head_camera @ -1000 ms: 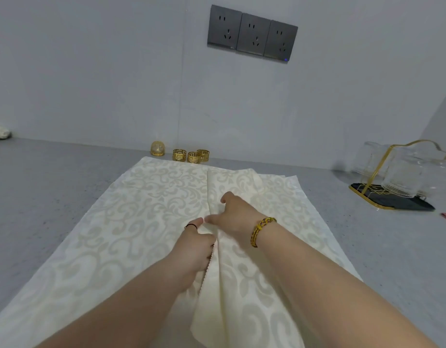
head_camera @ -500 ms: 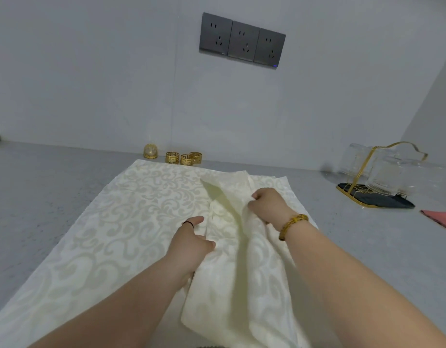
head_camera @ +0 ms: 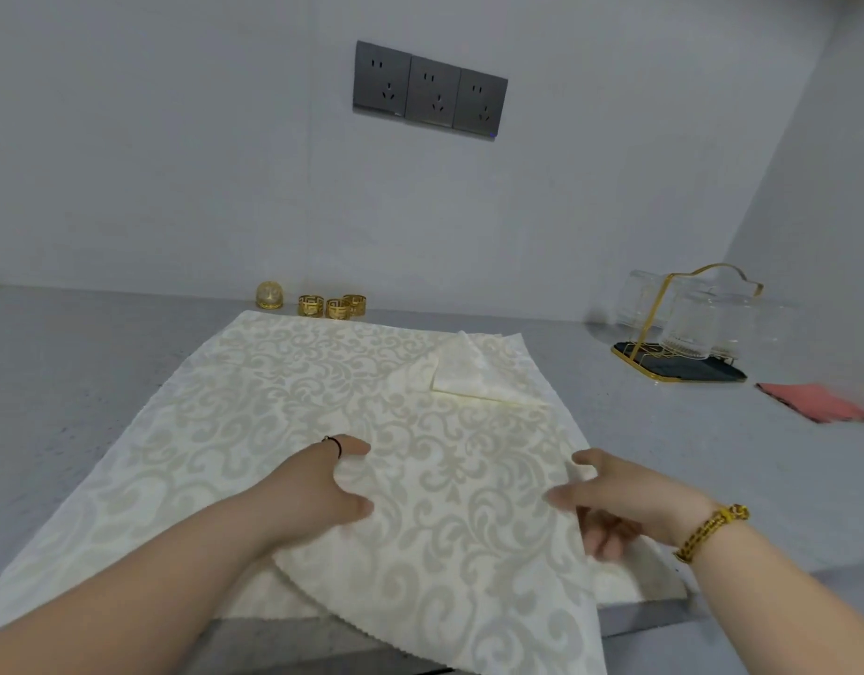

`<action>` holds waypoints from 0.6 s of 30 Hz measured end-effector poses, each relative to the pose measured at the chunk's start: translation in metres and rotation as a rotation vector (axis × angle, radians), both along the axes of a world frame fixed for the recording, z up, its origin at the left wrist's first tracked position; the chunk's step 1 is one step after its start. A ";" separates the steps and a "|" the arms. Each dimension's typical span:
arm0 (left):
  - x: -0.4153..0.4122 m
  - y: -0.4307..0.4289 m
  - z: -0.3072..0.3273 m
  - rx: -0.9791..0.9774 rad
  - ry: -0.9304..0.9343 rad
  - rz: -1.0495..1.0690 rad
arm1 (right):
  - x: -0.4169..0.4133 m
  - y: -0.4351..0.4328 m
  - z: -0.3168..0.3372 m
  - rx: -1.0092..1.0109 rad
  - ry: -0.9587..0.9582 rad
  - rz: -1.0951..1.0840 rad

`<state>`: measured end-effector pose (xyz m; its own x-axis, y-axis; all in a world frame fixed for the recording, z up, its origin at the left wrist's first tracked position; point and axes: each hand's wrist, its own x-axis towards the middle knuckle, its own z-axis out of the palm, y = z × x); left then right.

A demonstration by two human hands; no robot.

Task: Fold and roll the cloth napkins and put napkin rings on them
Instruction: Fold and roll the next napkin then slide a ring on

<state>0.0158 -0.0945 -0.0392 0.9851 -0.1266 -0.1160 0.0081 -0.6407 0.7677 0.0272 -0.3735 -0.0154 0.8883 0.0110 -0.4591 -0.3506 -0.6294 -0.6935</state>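
Note:
Cream patterned cloth napkins (head_camera: pixel 255 411) lie stacked on the grey counter. The top napkin (head_camera: pixel 459 484) is spread out flat, with its far right corner (head_camera: pixel 474 372) folded over and its near edge hanging over the counter's front. My left hand (head_camera: pixel 318 494) holds the top napkin's left edge between thumb and fingers. My right hand (head_camera: pixel 625 504) pinches its right edge, with the lower fingers curled beneath. Three gold napkin rings (head_camera: pixel 336 307) stand by the wall beyond the napkins.
A small gold dome (head_camera: pixel 269 295) sits left of the rings. At the right stands a gold wire rack with clear glasses (head_camera: pixel 683 328) on a dark tray. A red cloth (head_camera: pixel 814 404) lies near it. Grey wall sockets (head_camera: pixel 430 90) are above.
The top napkin, folded into a lengthwise strip before, has been opened out flat. My hands have moved apart from its middle to its left and right edges.

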 end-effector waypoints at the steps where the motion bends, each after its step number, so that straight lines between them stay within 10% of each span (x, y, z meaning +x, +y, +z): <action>1: -0.005 0.002 0.001 0.008 0.026 -0.038 | -0.009 0.004 0.001 -0.037 0.036 0.086; 5: -0.025 0.012 0.020 -0.230 0.139 -0.104 | -0.040 0.017 0.011 -0.004 0.033 0.322; 11: -0.021 0.036 0.088 -0.735 0.001 -0.031 | -0.043 0.010 0.081 0.796 -0.275 0.109; 18: 0.074 0.017 0.090 -0.319 -0.050 0.146 | 0.078 0.053 0.068 0.411 -0.419 -0.068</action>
